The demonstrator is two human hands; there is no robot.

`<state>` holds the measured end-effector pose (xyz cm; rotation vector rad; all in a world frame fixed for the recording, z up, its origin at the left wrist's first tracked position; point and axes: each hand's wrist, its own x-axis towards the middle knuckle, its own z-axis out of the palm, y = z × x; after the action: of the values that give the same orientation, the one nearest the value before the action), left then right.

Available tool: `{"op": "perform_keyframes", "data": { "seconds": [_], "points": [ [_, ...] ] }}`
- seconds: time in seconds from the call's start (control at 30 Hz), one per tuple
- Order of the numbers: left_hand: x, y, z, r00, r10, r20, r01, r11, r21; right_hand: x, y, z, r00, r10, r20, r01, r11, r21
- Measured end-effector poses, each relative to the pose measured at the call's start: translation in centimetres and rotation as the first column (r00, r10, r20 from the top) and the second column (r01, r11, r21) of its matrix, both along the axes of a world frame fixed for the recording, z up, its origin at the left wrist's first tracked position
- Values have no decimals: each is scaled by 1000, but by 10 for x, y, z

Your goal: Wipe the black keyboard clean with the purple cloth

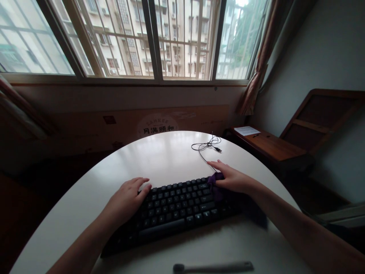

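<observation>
- The black keyboard (176,205) is lying keys up on the white table (162,156), its left end slanting nearer you.
- Your left hand (127,199) is resting at that left end, thumb and forefinger standing apart; I cannot tell whether the other fingers are gripping the edge.
- Your right hand (234,179) is pinching a bunched purple cloth (218,186) over the far right keys, the forefinger reaching out past it toward the cable (202,156).
- The cloth's trailing end is probably hanging past the keyboard's right end, though blur and shadow are hiding it.
- Judgement: you are wiping the keys. Keep the left palm bracing so nothing is skidding; stroke along the rows, pressing lightly, so no keycap is catching in the folds.
- A grey brush (213,267) is lying apart, nearer you.
</observation>
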<state>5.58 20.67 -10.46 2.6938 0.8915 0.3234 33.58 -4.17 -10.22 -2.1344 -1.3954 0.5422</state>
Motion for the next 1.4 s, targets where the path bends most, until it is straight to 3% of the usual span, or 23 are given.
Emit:
{"op": "perform_keyframes", "data": {
  "seconds": [0.2,0.3,0.43,0.73,0.93,1.4],
  "points": [
    [0,-2,1,1000,2,23,-2,1000,4,-5,-1,-1,995,-30,91,12,981,191],
    [0,-2,2,1000,14,25,-14,1000,-10,-3,-9,9,976,29,214,-92,953,290],
    [-2,0,2,1000,16,22,-16,1000,-13,1,-19,23,895,222,387,-304,938,167],
    [3,-19,9,999,-51,-5,52,996,68,-2,-19,24,841,335,425,-391,919,50],
    [8,-24,11,996,-20,-84,23,999,45,-7,-26,35,829,356,432,-397,918,6],
    [9,-25,13,994,2,-112,4,999,53,-8,-33,28,833,299,465,-369,927,64]
  ]
}}
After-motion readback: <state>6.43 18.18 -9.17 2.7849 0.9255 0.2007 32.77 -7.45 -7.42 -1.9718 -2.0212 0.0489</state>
